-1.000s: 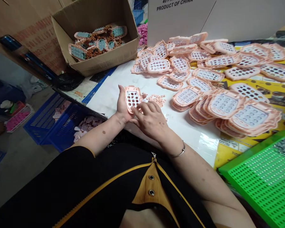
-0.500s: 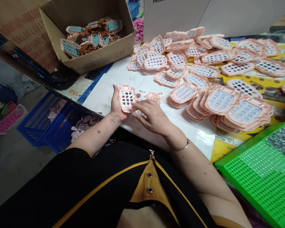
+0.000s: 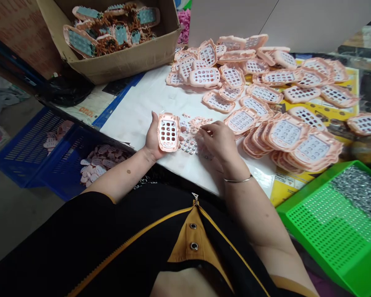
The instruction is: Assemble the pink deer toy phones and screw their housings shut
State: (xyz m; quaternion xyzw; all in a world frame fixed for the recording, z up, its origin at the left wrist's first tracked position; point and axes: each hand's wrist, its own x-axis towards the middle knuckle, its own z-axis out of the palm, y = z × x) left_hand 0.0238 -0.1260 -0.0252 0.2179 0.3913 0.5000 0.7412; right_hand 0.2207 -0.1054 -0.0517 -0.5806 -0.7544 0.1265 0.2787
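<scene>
While the left hand (image 3: 153, 142) is holding the pink shell (image 3: 168, 144) between thumb and fingers, the right hand (image 3: 221, 142) is apparently picking among small pink pieces (image 3: 197, 122), fingertips bunching, whether pinching one I cannot tell; the next move is probably calling for fine alignment

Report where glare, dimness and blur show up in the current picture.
Head view: a glossy glare patch on the white tabletop, near the green basket; head view: dim light over the floor at the picture's left edge; head view: the right hand looks slightly soft, while the pink casing in the left hand shows its holes clearly.
</scene>
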